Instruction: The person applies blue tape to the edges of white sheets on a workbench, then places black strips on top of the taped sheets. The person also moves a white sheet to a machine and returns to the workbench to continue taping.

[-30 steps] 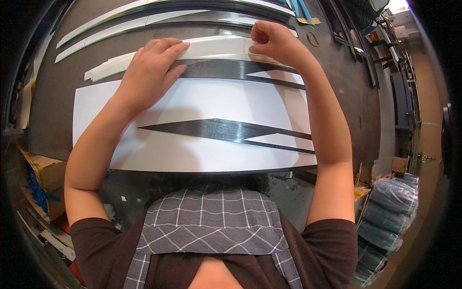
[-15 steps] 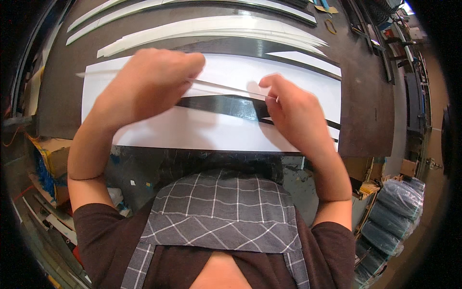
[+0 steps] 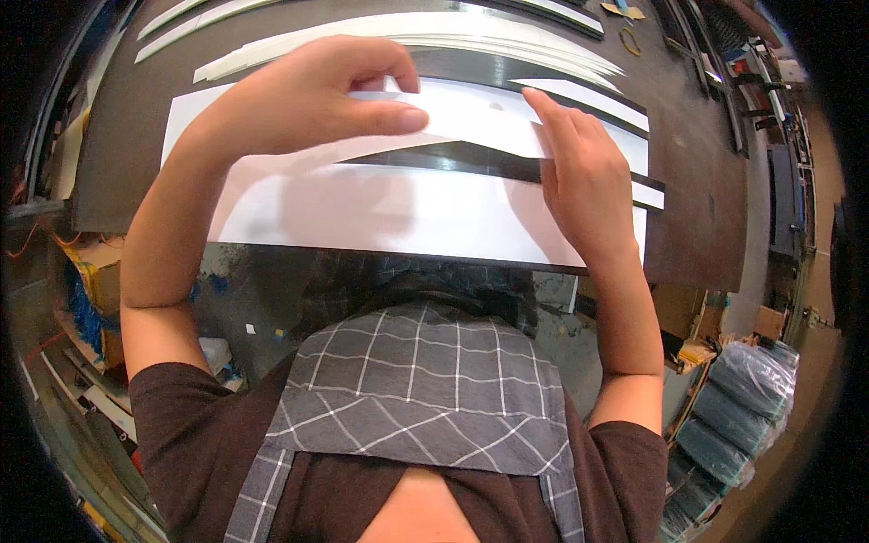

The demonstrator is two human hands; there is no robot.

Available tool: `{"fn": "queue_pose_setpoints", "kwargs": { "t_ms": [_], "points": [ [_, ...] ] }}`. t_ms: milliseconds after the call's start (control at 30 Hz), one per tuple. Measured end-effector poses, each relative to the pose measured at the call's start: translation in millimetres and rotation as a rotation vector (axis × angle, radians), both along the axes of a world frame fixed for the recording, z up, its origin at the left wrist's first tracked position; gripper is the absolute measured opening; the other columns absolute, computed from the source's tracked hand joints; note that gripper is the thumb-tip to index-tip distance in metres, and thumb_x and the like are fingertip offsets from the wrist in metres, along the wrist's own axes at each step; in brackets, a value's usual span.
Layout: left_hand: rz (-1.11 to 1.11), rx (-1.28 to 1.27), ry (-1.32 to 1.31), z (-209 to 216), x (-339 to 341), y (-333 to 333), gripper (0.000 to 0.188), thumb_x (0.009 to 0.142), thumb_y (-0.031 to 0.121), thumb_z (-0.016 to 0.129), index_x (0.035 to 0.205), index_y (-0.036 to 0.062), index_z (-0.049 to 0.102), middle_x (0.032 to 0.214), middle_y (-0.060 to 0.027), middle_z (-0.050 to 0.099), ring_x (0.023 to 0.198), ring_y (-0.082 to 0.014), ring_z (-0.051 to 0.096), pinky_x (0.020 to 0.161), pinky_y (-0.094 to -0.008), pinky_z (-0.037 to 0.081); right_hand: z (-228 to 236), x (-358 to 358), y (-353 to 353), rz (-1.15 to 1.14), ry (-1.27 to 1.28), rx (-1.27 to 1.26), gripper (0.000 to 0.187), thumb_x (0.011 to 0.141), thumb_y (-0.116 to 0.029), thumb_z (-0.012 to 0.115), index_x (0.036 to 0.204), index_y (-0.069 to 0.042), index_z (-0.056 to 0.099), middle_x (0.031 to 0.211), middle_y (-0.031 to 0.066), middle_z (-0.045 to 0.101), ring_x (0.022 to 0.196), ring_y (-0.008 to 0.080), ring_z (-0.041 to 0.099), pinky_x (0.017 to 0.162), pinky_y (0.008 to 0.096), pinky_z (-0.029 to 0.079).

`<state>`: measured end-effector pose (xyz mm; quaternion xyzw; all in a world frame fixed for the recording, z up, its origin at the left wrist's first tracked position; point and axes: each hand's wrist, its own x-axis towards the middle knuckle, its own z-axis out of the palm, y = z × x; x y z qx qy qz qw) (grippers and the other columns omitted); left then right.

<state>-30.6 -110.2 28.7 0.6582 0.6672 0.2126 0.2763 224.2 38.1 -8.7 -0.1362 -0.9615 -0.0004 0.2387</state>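
A long white strip [image 3: 480, 122] is tilted up between my hands over a black-and-white sheet [image 3: 362, 204] on the dark workbench. My left hand [image 3: 326, 95] grips it with the thumb across the near face; the fingertips curl down behind the upper edge. Farther right my right hand [image 3: 584, 167] holds the same strip, its index finger stretched up past the edge and the thumb mostly hidden. Beyond my right hand a strip end sticks out past the sheet. Between the white areas a dark pointed band shows.
Several white strips [image 3: 425, 41] lie in a fanned pile behind the sheet. Yellow-handled scissors [image 3: 630, 42] rest at the far right of the bench [image 3: 697, 208]. Plastic-wrapped dark rolls [image 3: 747, 385] are stacked below at the right, and a cardboard box [image 3: 100, 271] stands below left.
The strip has turned from nearly edge-on to showing its broad white face. My left hand has moved up and right, its thumb now stretched out; my right hand has shifted slightly up and right.
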Motion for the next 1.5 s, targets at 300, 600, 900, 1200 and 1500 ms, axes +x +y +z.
{"fn": "queue_pose_setpoints", "kwargs": {
  "t_ms": [300,600,900,1200,1500],
  "points": [
    [0.275,0.037,-0.102,-10.3,-38.1,-76.5,0.019,0.085,0.011,0.074,0.099,0.0036,0.064,0.09,0.0017,0.058,0.082,-0.0064,0.053,0.072,-0.022,0.045,24.7,-46.9,-11.5,0.109,-0.34,-0.736,0.037,0.086,-0.013,0.073,0.12,-0.001,0.061,0.078,0.0081,0.064,0.071,0.014,0.062,0.061,0.0271,0.049],
    [0.32,0.186,-0.135,-42.9,-29.4,-81.1,0.015,0.086,0.013,0.074,0.086,0.004,0.062,0.075,0.0019,0.054,0.067,-0.0058,0.046,0.06,-0.0206,0.04,-3.8,-60.7,-20.5,0.028,-0.183,-0.857,0.022,0.081,-0.023,0.072,0.09,-0.003,0.071,0.072,0.0117,0.063,0.067,0.0231,0.061,0.065,0.0347,0.05],
    [0.387,-0.011,-0.091,-46.5,-29.5,-75.6,0.017,0.083,0.009,0.076,0.09,0.0034,0.062,0.084,-0.001,0.06,0.077,-0.0076,0.055,0.071,-0.0227,0.046,-13.0,-61.2,-19.4,-0.03,-0.17,-0.858,0.024,0.077,-0.027,0.074,0.087,-0.005,0.072,0.069,0.0097,0.062,0.066,0.0216,0.061,0.063,0.0345,0.049],
    [0.42,-0.021,-0.155,-46.0,-26.5,-79.0,0.016,0.081,0.005,0.076,0.089,0.0033,0.062,0.084,-0.0004,0.061,0.077,-0.0068,0.056,0.07,-0.0219,0.046,-7.7,-58.8,-25.5,-0.056,-0.205,-0.869,0.022,0.078,-0.026,0.074,0.088,-0.006,0.073,0.066,0.008,0.062,0.062,0.0184,0.061,0.059,0.0315,0.047],
    [0.383,0.008,-0.15,-48.0,-27.1,-80.0,0.017,0.082,0.007,0.077,0.09,0.0034,0.062,0.083,-0.0012,0.061,0.076,-0.0073,0.057,0.07,-0.0222,0.047,-10.7,-57.9,-25.9,-0.043,-0.201,-0.814,0.02,0.08,-0.025,0.074,0.088,-0.007,0.073,0.064,0.0071,0.063,0.058,0.0168,0.061,0.056,0.0307,0.047]
  ]
}}
